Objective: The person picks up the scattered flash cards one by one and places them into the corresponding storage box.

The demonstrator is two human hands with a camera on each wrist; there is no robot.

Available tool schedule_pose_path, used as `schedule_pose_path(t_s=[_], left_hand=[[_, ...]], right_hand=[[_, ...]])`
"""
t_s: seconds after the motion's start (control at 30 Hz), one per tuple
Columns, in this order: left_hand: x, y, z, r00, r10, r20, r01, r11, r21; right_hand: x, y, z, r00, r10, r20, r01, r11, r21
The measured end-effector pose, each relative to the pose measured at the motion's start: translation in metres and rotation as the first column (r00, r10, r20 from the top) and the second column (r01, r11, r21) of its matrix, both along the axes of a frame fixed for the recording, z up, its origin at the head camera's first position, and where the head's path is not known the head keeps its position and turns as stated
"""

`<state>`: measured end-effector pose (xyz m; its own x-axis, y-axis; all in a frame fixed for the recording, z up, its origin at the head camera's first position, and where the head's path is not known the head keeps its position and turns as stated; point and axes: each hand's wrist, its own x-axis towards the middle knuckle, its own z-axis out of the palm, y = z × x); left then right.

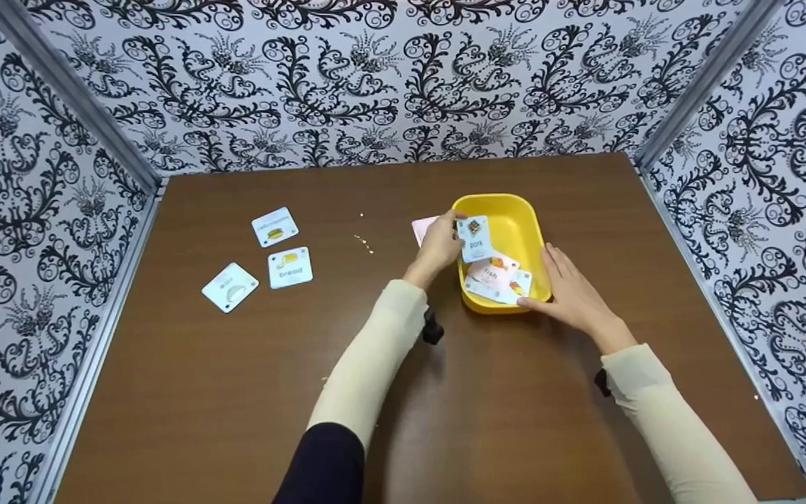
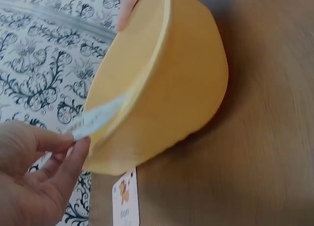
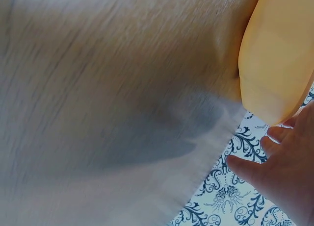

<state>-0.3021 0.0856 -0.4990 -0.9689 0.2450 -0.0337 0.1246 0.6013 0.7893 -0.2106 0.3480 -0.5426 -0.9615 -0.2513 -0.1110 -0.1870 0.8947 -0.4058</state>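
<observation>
My left hand pinches a flash card reading "pork" by its edge. That card is over the left side of a yellow tub; in the left wrist view the card appears edge-on at the rim. Inside the tub lie a pinkish "fish" card and at least one pale blue card partly under it. Against the tub's right wall rests my right hand, fingers extended and thumb by the near rim. A pink card is partly hidden behind my left hand; the left wrist view shows a lion card beside the tub.
On the left of the brown table lie a sandwich card, a "bread" card and another pale blue card. Small pale crumbs are scattered between these and the tub. Patterned panels enclose the back and sides.
</observation>
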Motion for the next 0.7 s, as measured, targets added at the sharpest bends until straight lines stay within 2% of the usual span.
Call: schedule_pose_path(t_s=[0.13,0.23,0.4,0.53,0.6,0.7], left_hand=[[0.001,0.01,0.0,0.998,0.053,0.024,-0.051,0.995,-0.084],[0.002,0.015,0.0,0.995,0.089,0.041,-0.084,0.991,-0.108],[0.002,0.023,0.0,0.991,0.09,0.094,-0.079,0.991,-0.111],[0.004,0.027,0.004,0.987,0.051,0.153,-0.033,0.993,-0.113],[0.004,0.025,0.008,0.989,0.006,0.147,0.009,0.995,-0.103],[-0.001,0.017,0.013,0.993,-0.062,0.098,0.065,0.997,-0.03]], right_hand=[[0.0,-0.004,-0.001,1.0,-0.001,0.007,0.001,1.0,-0.014],[-0.001,-0.007,-0.001,1.0,0.002,0.013,-0.002,1.0,-0.018],[-0.001,-0.009,-0.002,1.0,0.007,0.019,-0.007,1.0,-0.016],[-0.001,-0.006,-0.003,1.0,0.003,0.019,-0.003,1.0,-0.01],[-0.001,-0.003,-0.003,1.0,-0.001,0.012,0.001,1.0,-0.007],[-0.001,0.001,-0.002,1.0,-0.006,0.005,0.006,1.0,-0.001]])
